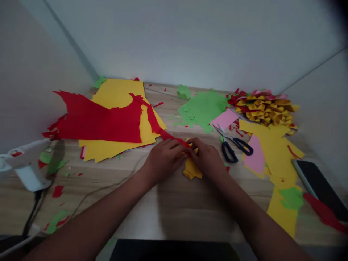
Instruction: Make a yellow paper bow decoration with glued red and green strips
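Note:
My left hand [165, 159] and my right hand [208, 157] are close together above the middle of the table. Between them is a small folded yellow paper piece [192, 170], partly hidden by my fingers. A narrow red paper strip [174, 137] runs from the upper left into my hands and touches the yellow piece. The fingers of my left hand are closed on this strip. My right hand's fingers and thumb are pinched at the top of the yellow piece, by the strip's end; the exact contact is hidden.
Red paper [100, 121] lies over yellow sheets [122, 92]. Scissors [232, 139], partly spread, lie right of my hands near green paper [203, 107]. A pile of folded paper pieces [268, 108] stands back right. A phone [320, 188] lies right, a white glue gun [29, 166] left with its cable.

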Demonstrator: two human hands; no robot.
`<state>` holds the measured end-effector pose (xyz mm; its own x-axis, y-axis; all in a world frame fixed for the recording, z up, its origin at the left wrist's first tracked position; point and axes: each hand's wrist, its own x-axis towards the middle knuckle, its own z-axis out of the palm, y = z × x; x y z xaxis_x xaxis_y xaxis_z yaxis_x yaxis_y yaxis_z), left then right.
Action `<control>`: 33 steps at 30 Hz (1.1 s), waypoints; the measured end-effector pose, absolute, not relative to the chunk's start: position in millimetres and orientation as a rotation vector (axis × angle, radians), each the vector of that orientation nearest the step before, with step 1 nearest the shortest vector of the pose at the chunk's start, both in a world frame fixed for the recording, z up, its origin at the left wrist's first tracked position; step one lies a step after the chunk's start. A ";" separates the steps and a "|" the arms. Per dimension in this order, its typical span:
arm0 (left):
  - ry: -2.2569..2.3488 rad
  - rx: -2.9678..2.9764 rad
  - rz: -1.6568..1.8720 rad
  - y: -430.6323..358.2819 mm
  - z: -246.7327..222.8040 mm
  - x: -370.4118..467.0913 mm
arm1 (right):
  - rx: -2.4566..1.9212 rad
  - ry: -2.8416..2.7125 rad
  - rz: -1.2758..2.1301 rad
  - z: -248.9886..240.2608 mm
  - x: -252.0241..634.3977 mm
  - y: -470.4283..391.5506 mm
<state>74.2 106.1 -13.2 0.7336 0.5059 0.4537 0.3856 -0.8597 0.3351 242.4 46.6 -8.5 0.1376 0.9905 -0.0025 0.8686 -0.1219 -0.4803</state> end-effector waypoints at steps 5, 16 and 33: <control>0.758 2.744 0.586 104.9 -34.3 71.4 | -2.071 -1.803 0.374 -14.5 237.6 44.6; 0.831 2.734 0.557 107.5 -23.6 72.2 | -2.110 -1.711 0.244 -16.9 238.6 44.2; 0.712 1.890 1.012 -61.7 53.9 -56.7 | -1.386 -2.086 0.962 30.9 28.1 76.2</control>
